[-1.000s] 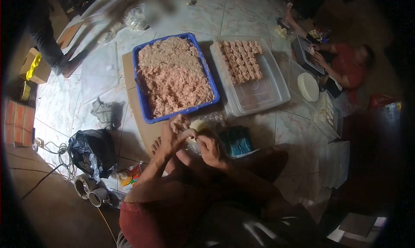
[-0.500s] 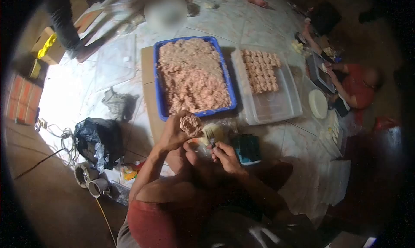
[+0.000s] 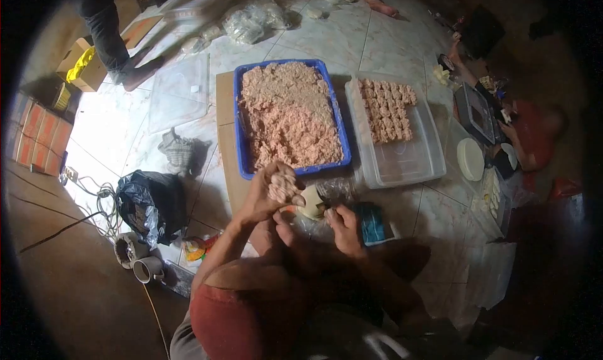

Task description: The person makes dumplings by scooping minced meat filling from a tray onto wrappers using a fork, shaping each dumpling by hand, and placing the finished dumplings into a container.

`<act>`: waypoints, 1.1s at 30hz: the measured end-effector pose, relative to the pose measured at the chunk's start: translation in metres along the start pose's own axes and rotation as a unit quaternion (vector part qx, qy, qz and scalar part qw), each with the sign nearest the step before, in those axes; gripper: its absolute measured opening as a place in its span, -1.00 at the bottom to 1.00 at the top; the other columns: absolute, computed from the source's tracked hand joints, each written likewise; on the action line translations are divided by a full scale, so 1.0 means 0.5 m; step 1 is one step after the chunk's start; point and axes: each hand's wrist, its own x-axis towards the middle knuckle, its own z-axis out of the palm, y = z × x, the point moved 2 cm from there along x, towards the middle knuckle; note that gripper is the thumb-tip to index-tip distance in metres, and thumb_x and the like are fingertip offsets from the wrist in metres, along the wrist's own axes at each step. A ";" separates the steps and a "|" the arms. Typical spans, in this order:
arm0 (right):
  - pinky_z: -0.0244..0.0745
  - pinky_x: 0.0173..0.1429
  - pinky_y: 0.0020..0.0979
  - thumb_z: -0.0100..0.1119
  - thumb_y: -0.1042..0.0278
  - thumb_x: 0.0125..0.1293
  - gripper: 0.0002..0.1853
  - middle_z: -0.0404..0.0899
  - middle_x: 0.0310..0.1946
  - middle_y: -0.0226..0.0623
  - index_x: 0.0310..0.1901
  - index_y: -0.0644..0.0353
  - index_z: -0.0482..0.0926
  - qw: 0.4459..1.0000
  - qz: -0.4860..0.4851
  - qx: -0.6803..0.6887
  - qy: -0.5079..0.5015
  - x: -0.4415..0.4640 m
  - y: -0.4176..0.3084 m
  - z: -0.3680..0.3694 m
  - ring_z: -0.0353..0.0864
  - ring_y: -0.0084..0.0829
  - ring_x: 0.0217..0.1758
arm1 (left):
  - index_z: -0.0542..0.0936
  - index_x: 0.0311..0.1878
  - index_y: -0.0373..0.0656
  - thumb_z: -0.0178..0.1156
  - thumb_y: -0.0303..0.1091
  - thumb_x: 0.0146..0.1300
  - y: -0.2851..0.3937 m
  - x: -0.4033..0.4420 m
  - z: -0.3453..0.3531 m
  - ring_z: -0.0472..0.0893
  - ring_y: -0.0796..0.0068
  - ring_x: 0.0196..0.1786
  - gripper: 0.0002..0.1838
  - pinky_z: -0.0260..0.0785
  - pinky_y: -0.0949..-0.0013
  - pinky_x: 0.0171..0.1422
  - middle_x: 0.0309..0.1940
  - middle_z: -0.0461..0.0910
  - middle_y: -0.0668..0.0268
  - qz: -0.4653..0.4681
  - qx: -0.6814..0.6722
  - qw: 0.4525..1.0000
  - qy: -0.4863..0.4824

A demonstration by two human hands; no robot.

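My left hand (image 3: 260,200) is curled around a dumpling (image 3: 284,189) with pinkish minced filling, near the front edge of a blue tray (image 3: 345,134) heaped with minced filling (image 3: 292,118). My right hand (image 3: 347,230) grips a fork (image 3: 322,207), dark and partly hidden by the fingers. The fork's end is over a pale round stack, seemingly wrappers (image 3: 308,204), lying on clear plastic between my hands. Right of the tray, a clear plastic box (image 3: 411,171) holds rows of shaped dumplings (image 3: 386,109) toward its back.
A black plastic bag (image 3: 147,200), mug (image 3: 148,269) and cables (image 3: 103,200) lie to the left. A teal packet (image 3: 369,222) is by my right hand. Another person's feet (image 3: 141,77) stand at back left; a person in red (image 3: 531,131) sits at right beside a grey tray (image 3: 475,115).
The fork has dropped slightly and turned, its tines no longer standing up plainly. My left fingers have closed more around the dumpling. The whole view has shifted a little.
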 end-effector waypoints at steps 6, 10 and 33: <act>0.37 -0.22 -0.50 0.01 0.39 0.54 -0.80 0.51 -0.42 -0.43 -0.13 0.29 0.62 1.000 0.006 -0.015 -0.022 -0.007 0.044 0.029 0.41 -0.63 -0.35 | 0.57 -0.07 -0.21 0.69 -0.26 -0.09 -0.035 0.016 0.032 0.53 0.62 -0.15 -0.43 0.43 0.46 -0.06 -0.21 0.58 0.39 0.016 0.062 0.995 -0.071; 0.42 -0.26 -0.40 0.08 0.41 0.49 -0.80 0.61 -0.41 -0.27 -0.04 0.31 0.63 0.967 -0.092 -0.216 0.097 0.013 -0.005 0.041 0.55 -0.53 -0.31 | 0.60 -0.08 -0.23 0.72 -0.22 -0.15 -0.023 0.029 0.023 0.54 0.62 -0.14 -0.40 0.43 0.44 -0.03 -0.25 0.61 0.39 0.034 0.172 0.984 0.042; 0.50 -0.02 -0.33 0.12 0.54 0.39 -0.87 0.64 -0.22 -0.10 -0.08 0.33 0.57 0.937 -0.065 -0.342 -0.040 0.016 -0.204 0.043 0.65 -0.28 -0.14 | 0.63 -0.14 -0.28 0.64 -0.32 -0.04 0.027 0.021 -0.019 0.58 0.56 -0.19 -0.54 0.47 0.40 -0.06 -0.30 0.64 0.29 0.062 0.210 0.975 0.039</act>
